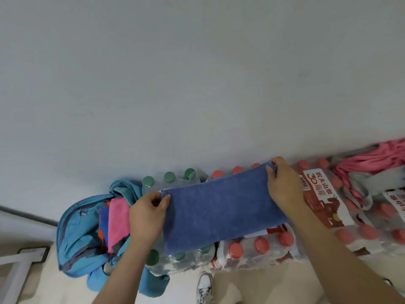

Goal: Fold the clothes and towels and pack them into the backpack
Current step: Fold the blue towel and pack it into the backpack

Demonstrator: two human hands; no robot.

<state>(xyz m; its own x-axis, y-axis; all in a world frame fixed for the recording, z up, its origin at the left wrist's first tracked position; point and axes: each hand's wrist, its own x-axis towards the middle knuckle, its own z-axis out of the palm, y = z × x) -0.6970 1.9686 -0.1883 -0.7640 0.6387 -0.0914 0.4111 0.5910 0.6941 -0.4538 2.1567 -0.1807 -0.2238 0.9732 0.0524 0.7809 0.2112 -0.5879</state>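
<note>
A blue towel (221, 209), folded into a long strip, lies across shrink-wrapped packs of bottles. My left hand (146, 216) pinches its left end. At the far right corner, my right hand (282, 185) pinches the towel's other end. To the left stands an open light-blue backpack (76, 233) on the floor, with a pink folded cloth (118, 222) and an orange-and-blue item (103, 218) inside. More clothes, pink (377, 159) and grey (361, 183), are heaped on the packs at the right.
Green-capped bottle packs (168, 178) and red-capped bottle packs (350, 227) serve as the work surface against a white wall. A white shoe (205, 286) shows on the pale floor below. A metal frame leg (19, 270) stands at the lower left.
</note>
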